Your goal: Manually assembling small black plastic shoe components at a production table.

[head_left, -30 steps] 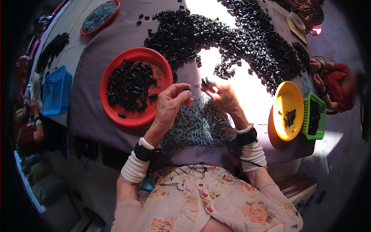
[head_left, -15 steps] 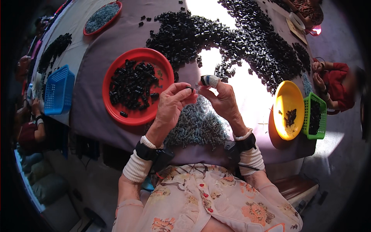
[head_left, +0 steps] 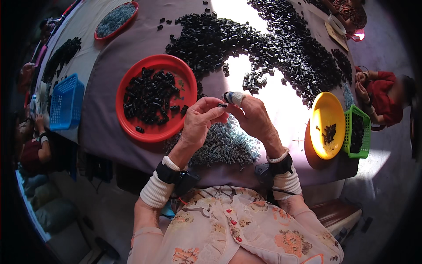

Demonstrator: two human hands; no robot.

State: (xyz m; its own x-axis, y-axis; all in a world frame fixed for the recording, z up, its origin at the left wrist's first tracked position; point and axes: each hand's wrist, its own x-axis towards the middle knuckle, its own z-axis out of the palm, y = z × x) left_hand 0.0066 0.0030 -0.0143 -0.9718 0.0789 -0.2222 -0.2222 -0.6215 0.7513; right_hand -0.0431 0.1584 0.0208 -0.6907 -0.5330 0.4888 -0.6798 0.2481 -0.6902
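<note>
Just above a heap of small grey-blue springs [head_left: 220,147], my two hands meet at the fingertips. My left hand [head_left: 197,123] pinches a small black plastic part [head_left: 222,105] between thumb and forefinger. My right hand [head_left: 257,118], with a striped knitted cover [head_left: 236,97] on a finger, is closed with its fingertips against the right end of that part. Whatever else the right fingers hold is hidden. To the left of my left hand lies a red plate [head_left: 188,77] with many similar black parts [head_left: 147,99] on it.
Black parts [head_left: 272,39] spread widely over the cloth-covered table [head_left: 105,97]. At right are a yellow plate [head_left: 323,143] and a green basket [head_left: 364,152]; at left, a blue basket [head_left: 66,105]. A red dish of springs [head_left: 116,20] stands far left. People sit along both sides.
My hands have come together and lowered slightly; the gap between their fingertips has closed at the black part. One more black part now lies near the red plate's right side.
</note>
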